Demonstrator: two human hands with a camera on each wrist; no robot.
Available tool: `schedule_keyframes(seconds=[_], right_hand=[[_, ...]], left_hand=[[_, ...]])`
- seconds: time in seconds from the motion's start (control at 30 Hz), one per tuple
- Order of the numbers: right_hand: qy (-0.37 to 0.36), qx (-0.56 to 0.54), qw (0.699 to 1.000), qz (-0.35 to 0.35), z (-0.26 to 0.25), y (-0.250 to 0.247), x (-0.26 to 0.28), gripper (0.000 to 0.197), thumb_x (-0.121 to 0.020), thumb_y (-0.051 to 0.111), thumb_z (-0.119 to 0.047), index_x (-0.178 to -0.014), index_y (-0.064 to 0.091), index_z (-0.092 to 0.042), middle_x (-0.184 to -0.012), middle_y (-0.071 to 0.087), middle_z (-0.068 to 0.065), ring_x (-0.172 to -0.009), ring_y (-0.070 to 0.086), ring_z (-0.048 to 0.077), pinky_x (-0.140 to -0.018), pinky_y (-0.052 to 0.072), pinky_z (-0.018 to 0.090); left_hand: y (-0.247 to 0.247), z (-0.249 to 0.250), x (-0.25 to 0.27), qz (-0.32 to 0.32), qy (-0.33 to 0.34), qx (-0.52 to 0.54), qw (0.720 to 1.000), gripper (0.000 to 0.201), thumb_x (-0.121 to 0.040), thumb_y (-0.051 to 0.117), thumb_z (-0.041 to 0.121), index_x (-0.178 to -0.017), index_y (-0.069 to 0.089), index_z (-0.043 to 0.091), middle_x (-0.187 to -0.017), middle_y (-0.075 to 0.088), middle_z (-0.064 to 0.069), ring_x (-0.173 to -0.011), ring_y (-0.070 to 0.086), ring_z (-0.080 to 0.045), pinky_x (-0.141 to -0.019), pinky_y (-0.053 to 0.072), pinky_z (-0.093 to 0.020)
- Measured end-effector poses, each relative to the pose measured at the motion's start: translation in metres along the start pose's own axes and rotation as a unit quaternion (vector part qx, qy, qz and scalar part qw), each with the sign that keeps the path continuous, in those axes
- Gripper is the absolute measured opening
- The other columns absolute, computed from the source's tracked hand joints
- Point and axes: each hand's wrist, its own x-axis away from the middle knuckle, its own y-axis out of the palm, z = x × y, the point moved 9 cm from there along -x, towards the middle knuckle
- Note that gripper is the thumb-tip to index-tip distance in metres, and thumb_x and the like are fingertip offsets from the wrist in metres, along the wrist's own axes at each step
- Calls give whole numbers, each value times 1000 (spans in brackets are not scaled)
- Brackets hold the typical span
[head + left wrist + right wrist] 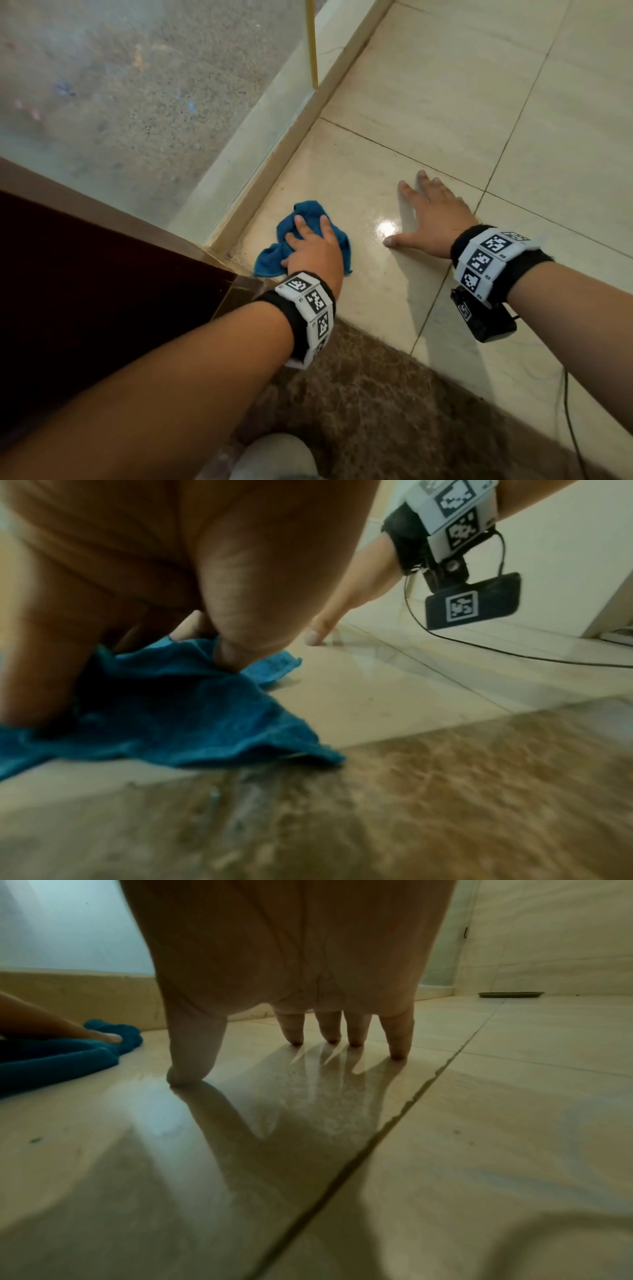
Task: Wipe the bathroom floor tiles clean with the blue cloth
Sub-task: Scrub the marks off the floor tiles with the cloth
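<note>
The beige floor tiles (428, 102) are gleaming beside the glass partition (137, 102). We are pressing the blue cloth (308, 212) into their near-left corner, left hand (313, 250) curling over it, right hand (431, 219) splaying flat. Most tiles seemingly remain unwiped.

A blue cloth (310, 236) of towelling fabric is lying crumpled and bunched on glossy cream floor tiles (428, 113), in the corner just beside a low stone kerb. Folds are spreading out flat around it, one flap reaching toward the brown speckled threshold. The tiles are shining, reflecting light, with thin dark grout lines crossing between them
</note>
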Motion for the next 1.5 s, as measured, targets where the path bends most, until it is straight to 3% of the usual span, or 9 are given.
schedule_keyframes(seconds=[0.13,0.23,0.33,0.53,0.63,0.8,1.0,1.3,1.5], right_hand=[[-8,-18,1000,0,1,-2,0,104,-73,61,-66,-150,2,-29,-158,-10,1,-146,-3,24,-116,14,49],[-28,-45,999,13,11,-18,3,86,-79,66,-48,-148,19,-29,-158,9,2,-143,15,26,-114,23,46],[-4,-31,998,46,39,-33,12,79,-79,67,-37,-146,26,-31,-154,21,2,-138,25,28,-109,30,47],[69,-47,996,24,90,-8,22,103,-66,68,-66,-148,13,-35,-158,4,-2,-143,11,26,-114,22,45],[71,-65,995,37,91,-5,20,105,-66,69,-64,-149,13,-34,-158,3,-1,-143,8,24,-116,17,41],[84,-81,993,33,90,-7,21,104,-66,72,-59,-148,13,-34,-158,3,-5,-143,7,26,-115,17,43],[79,-68,993,52,91,-9,23,103,-65,68,-65,-148,12,-39,-158,2,-8,-143,9,24,-114,20,43],[111,-143,979,95,128,-21,57,91,-76,68,-52,-148,16,-33,-159,4,-1,-145,4,23,-117,14,45],[165,-173,965,112,162,-4,99,83,-80,67,-46,-147,20,-34,-158,4,-1,-144,6,23,-117,15,41]], left_hand=[[16,35,14,5,90,-60,994,76,-101,41,10,-152,-16,13,-155,-20,-25,-145,-1,-45,-111,30,-56],[-3,44,-4,42,163,-83,982,86,-96,52,14,-153,-11,26,-159,-21,-11,-147,-3,-34,-115,22,-54],[-31,35,-32,51,167,-67,982,86,-94,55,12,-153,-3,36,-160,-18,-4,-148,0,-29,-116,22,-51],[6,102,-3,39,312,-140,939,83,-95,54,14,-152,0,41,-160,-18,2,-148,-3,-25,-116,13,-56],[-3,107,-19,59,308,-117,942,79,-97,54,18,-151,1,43,-161,-16,6,-148,-3,-22,-117,13,-56],[-51,69,-63,75,183,-47,979,77,-98,52,18,-152,1,40,-161,-15,2,-148,-1,-25,-116,18,-55],[-5,130,-23,63,313,-119,940,86,-93,56,11,-151,1,43,-161,-17,5,-148,-6,-22,-117,8,-55],[-74,107,-85,115,231,-63,964,74,-96,52,18,-153,10,38,-162,-6,-1,-148,5,-28,-117,15,-54],[-20,216,-20,89,400,-152,900,70,-97,51,21,-152,12,40,-162,-6,0,-148,4,-25,-117,14,-54]])
